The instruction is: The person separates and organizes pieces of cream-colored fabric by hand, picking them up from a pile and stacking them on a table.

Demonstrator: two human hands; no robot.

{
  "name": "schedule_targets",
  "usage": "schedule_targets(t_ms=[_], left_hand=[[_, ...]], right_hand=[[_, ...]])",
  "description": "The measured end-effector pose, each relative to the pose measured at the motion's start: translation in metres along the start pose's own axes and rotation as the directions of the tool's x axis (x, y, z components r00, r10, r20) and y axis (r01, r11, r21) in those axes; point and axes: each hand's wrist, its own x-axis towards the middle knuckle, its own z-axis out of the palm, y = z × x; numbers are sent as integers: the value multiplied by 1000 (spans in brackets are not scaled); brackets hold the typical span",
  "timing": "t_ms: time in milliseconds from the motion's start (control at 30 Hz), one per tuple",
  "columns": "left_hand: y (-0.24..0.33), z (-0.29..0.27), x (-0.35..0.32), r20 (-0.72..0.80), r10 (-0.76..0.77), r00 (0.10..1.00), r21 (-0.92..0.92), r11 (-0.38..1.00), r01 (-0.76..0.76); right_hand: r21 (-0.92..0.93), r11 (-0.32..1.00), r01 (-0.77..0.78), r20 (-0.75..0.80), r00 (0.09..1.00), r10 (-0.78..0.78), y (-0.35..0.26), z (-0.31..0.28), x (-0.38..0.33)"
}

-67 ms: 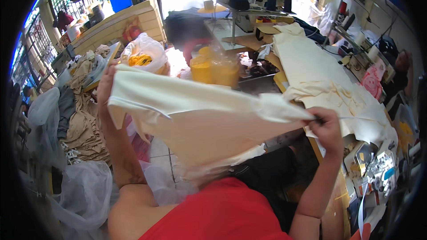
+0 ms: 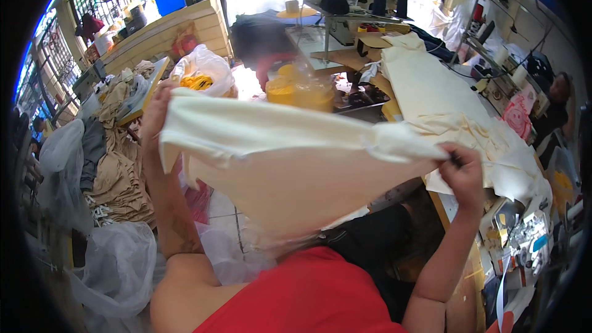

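On the far left, a clear bag [image 2: 117,265] lies near a heap of brown cloth [image 2: 123,176]. Next comes the left hand [image 2: 157,110], up high at the left end of a big cream cloth [image 2: 302,176]. Its fingers pinch the edge there, but the cloth hides some of them. Behind that hand is a white bag [image 2: 216,77] with yellow stuff [image 2: 197,82] in it. The cloth is up in the air in front of the person's red shirt [image 2: 302,296], pulled wide between both hands, and its low part hangs down, a bit blurry. Past it stand yellow tubs [image 2: 280,91]. The right hand [image 2: 464,172] is curled tight, and its fingers pinch the right end into a bunch. A small dark thing shows in that hand; I can't tell what it is. On the right, a desk [image 2: 464,290] holds a cream pile [image 2: 431,89] and a sewing machine [image 2: 524,243].
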Motion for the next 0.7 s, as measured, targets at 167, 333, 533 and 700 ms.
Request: schedule_targets(t_ms=[167,333,533,700], left_hand=[[-73,24,55,-129,-288,949,251,916,312],[-60,-26,106,-289,236,928,239,956,-168],[0,-35,-9,-122,-291,949,451,835,315],[-110,-106,-105,46,-716,697,482,627,612]], right_hand=[[-205,969,-140,-33,990,136,18,22,94],[19,985,173,-267,950,-162,23,80,139],[116,993,7,-120,993,7,41,91,57],[-208,972,-110,119,983,137,167,130,-12]])
